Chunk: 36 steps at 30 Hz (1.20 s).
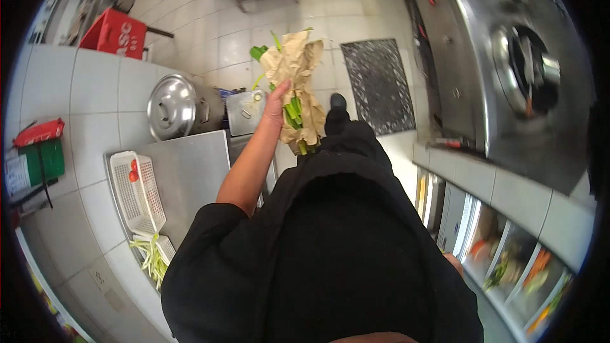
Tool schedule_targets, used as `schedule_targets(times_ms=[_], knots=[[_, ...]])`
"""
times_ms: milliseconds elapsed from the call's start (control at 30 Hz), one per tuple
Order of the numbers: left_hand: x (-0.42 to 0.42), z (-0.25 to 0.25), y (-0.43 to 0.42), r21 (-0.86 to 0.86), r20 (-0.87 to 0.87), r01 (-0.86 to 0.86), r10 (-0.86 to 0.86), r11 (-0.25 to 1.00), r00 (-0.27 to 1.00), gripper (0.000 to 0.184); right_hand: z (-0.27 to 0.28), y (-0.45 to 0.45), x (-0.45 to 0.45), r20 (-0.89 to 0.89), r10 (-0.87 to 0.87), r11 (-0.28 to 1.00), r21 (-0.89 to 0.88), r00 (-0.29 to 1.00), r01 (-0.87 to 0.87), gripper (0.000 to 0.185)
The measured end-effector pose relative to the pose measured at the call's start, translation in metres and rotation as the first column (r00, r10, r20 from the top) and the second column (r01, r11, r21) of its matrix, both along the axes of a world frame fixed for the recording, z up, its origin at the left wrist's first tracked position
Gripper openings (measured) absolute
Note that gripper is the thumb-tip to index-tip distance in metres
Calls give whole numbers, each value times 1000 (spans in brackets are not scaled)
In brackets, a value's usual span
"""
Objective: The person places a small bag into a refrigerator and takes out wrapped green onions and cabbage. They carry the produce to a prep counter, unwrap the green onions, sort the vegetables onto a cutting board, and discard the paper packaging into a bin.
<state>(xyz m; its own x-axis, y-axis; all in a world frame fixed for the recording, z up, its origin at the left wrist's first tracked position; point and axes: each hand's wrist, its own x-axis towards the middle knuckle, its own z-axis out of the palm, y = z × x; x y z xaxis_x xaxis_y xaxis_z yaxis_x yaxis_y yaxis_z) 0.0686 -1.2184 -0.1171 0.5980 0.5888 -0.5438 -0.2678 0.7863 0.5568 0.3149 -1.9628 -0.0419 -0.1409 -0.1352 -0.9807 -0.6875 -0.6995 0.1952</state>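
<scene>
1. greens: one bunch, in front of the body, left of the mat; mid-length hidden under paper, with leaves out at the far end, stems at the near end and through a gap.
2. left hand: closed round the side of the bunch, thumb lying over the paper, other fingers hidden behind; forearm reaches forward, bare below the black sleeve.
3. right hand: low at the body's side, mostly covered by the shirt; fingers out of sight, so cannot tell whether spread or pressed together; near the drawers.
4. drawers: orange and green contents, blurred, kinds hard to make out.
5. pot: lid on, inside hidden.
6. crate: two red tomatoes at one end.
7. green strips: beside the crate, partly cut off by the sleeve.
</scene>
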Motion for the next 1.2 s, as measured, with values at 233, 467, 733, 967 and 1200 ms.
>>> schedule_targets(times_ms=[233,467,733,967,1200], knots=[[22,32,123,-51,28,-76,78,996,997,48,-47,310,154,-10,114,943,317,993,-105,29],[0,52,237,-3,53,-313,312,950,948,48,-112,683,260,182,427,623,651,886,-434,43],[-73,21,354,11,51,-517,516,856,855,45,-55,1034,192,201,614,328,815,764,-478,54],[-128,22,531,15,171,-537,527,844,833,46,-58,1155,145,253,503,302,844,826,-443,64],[-165,36,691,70,154,-623,608,779,779,47,-2,1321,103,161,458,207,937,874,-281,68]])
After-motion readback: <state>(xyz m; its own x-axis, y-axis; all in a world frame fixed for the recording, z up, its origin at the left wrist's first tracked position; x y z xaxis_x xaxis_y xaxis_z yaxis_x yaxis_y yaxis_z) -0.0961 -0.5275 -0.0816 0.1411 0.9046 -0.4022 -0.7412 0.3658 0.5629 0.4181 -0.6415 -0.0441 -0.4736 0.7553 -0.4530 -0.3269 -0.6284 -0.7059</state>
